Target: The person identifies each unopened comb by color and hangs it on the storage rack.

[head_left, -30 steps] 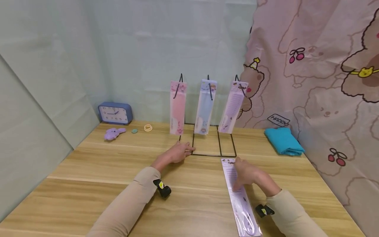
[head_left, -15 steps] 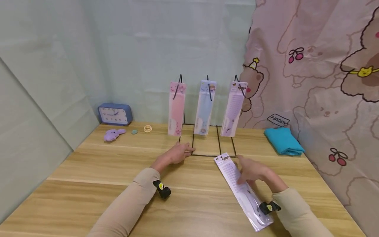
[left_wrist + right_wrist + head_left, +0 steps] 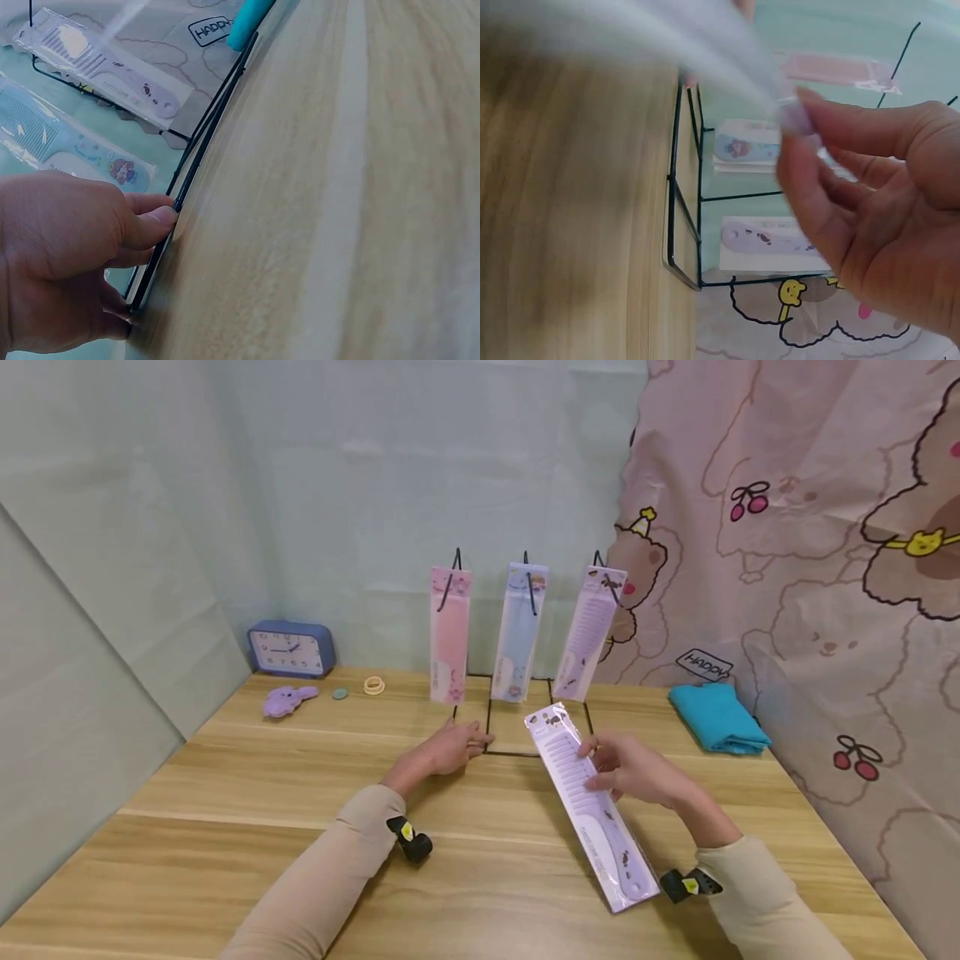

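My right hand [image 3: 637, 770] pinches a lilac comb in a clear packet [image 3: 592, 827] by its right edge, between thumb and fingers. The packet is tilted, its top end toward the black wire rack [image 3: 517, 753]; in the right wrist view it is a blurred pale shape. My left hand [image 3: 450, 747] grips the front left corner of the rack's base, thumb and fingers at the wire in the left wrist view. Three rows of packets hang from the rack's hooks: pink combs [image 3: 450, 639], blue combs [image 3: 521, 639] and lilac combs [image 3: 588, 639].
On the table's left stand a blue alarm clock [image 3: 291, 648], a purple plush toy [image 3: 288, 700], a small green disc [image 3: 340, 693] and cream rings [image 3: 373, 685]. A folded turquoise cloth [image 3: 720, 718] lies at the right edge, by a printed curtain [image 3: 810, 568].
My right hand has lifted the packaged comb off the table and carried it up toward the rack, turning its top end left. The left hand has stayed at the rack's base.
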Tool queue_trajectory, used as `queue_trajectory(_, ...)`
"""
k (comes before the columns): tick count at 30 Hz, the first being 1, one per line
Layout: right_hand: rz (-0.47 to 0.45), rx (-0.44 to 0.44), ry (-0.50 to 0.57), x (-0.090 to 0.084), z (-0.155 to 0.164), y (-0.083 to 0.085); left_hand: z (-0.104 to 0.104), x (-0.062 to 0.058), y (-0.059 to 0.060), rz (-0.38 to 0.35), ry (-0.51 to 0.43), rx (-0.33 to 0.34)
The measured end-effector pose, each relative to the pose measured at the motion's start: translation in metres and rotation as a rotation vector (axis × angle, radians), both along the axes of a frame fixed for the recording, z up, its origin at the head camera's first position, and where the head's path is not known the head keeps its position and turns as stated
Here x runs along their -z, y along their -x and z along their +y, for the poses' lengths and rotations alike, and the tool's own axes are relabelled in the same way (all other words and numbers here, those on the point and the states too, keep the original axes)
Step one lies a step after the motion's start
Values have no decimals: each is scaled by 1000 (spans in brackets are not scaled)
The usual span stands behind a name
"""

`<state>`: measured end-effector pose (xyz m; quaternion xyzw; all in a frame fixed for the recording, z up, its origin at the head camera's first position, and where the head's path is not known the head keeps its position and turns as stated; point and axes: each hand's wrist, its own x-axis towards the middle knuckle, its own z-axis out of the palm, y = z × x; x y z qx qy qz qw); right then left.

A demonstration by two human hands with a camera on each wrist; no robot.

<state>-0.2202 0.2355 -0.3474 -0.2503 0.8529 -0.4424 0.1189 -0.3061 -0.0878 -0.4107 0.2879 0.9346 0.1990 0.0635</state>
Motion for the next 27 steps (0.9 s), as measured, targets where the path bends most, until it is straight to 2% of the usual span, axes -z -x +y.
queue_trajectory(4,75,49,87,-3,1,2,0,1,0,3,-1,3)
queue_trajectory(7,119,80,197,-7,4,1,0,0,-1,1,-3,1)
queue_trajectory(12,176,54,350,-18,9,-2,0,-2,-2,0,2,2)
queue_trajectory(18,280,40,381,-31,13,-9,0,-1,-1,-7,0,-3)
queue_trajectory(23,292,43,435,-36,16,-11,1,-2,-2,-13,1,-2)
queue_trajectory(27,292,46,426,-36,17,-11,0,-2,-2,-9,6,0)
